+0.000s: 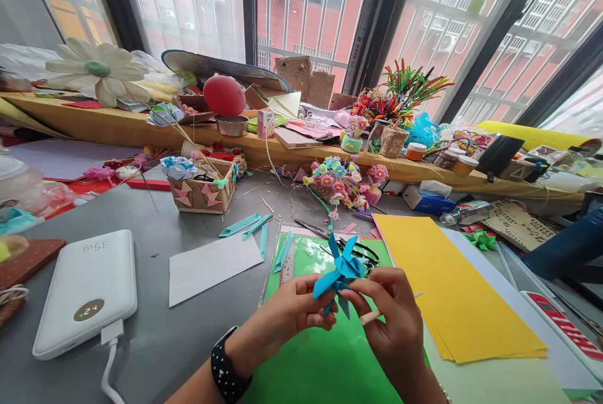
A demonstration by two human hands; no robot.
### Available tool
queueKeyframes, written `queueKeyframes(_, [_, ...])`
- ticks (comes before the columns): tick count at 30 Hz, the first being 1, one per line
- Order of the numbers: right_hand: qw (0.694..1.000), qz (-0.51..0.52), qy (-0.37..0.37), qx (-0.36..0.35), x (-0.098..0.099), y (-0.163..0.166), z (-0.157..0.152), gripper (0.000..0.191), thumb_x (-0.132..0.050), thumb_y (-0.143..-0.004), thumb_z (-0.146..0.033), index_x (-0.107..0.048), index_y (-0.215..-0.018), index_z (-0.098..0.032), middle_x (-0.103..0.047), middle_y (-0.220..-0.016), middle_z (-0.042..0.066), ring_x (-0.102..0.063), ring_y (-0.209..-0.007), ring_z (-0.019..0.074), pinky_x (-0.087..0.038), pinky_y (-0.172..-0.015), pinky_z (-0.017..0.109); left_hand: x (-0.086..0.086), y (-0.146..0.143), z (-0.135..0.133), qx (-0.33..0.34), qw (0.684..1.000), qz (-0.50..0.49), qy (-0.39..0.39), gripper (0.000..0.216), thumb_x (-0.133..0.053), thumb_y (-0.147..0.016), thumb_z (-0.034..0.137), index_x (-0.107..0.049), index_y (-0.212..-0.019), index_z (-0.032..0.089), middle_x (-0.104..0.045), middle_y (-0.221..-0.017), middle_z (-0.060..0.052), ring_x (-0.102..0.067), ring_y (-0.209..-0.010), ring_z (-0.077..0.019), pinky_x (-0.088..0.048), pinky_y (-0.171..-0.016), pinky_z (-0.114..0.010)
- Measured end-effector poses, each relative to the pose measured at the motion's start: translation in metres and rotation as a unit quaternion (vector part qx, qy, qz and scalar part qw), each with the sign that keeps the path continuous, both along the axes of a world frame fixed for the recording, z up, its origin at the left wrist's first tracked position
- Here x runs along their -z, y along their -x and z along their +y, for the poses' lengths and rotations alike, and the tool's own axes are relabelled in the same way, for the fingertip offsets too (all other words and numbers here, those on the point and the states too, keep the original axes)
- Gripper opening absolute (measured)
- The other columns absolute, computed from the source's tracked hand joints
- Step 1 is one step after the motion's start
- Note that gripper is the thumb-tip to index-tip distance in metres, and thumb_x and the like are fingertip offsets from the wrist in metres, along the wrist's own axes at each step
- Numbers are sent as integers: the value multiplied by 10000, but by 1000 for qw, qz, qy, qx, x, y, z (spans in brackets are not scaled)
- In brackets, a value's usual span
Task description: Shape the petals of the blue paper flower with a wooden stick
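Observation:
A blue folded-paper flower [346, 261] with pointed petals is held up over a green plastic folder [301, 354]. My left hand [299, 303] pinches it from the left, thumb on a lower petal. My right hand [393, 316] closes on the flower's right underside with its fingertips. A thin wooden stick [372, 316] also lies across that hand's fingers, its far end showing past the knuckles. Behind the flower, black-handled scissors [370, 252] and a clear ruler [287, 269] rest on the folder. Folded blue paper strips [240, 225] lie to the left.
A white power bank [89, 291] with a cable lies at the left, near a white paper sheet [214, 266]. Yellow paper [452, 284] covers the right side. A cardboard box [202, 193] and crocheted flowers [342, 181] stand behind, below a cluttered ledge [188, 134].

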State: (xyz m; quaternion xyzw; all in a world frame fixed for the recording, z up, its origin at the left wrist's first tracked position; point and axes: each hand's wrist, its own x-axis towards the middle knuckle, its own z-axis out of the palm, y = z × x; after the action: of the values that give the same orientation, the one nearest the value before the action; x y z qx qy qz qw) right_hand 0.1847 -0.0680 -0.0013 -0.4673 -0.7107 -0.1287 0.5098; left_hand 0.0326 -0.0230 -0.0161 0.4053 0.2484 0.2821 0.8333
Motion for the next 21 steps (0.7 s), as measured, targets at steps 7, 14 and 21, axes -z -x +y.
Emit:
queueKeyframes(7, [999, 24, 33, 15, 8, 3, -2, 112, -514, -831, -182, -599, -759, -188, -439, -763, 28, -518, -601, 117, -463, -476, 220, 5, -3, 0, 2, 1000, 17, -4, 259, -715, -657, 348, -622, -763, 130, -561, -636, 19, -527, -552, -73, -412, -585, -214])
queueKeyframes(14, [998, 27, 51, 32, 13, 3, -1, 107, -504, -836, -175, -587, -770, -189, -431, -792, 34, -531, -646, 127, -471, -511, 226, 7, -3, 0, 7, 1000, 17, -19, 302, -707, -663, 379, -613, -794, 123, -567, -673, 6, -540, -574, -78, -425, -595, -218])
queueKeyframes(21, [997, 41, 60, 41, 11, 3, -1, 115, -511, -825, -170, -595, -748, -184, -440, -776, 31, -515, -636, 125, -437, -481, 217, 8, -5, 0, 3, 999, 25, -26, 331, -717, -648, 383, -619, -819, 118, -564, -671, 6, -544, -573, -83, -426, -589, -227])
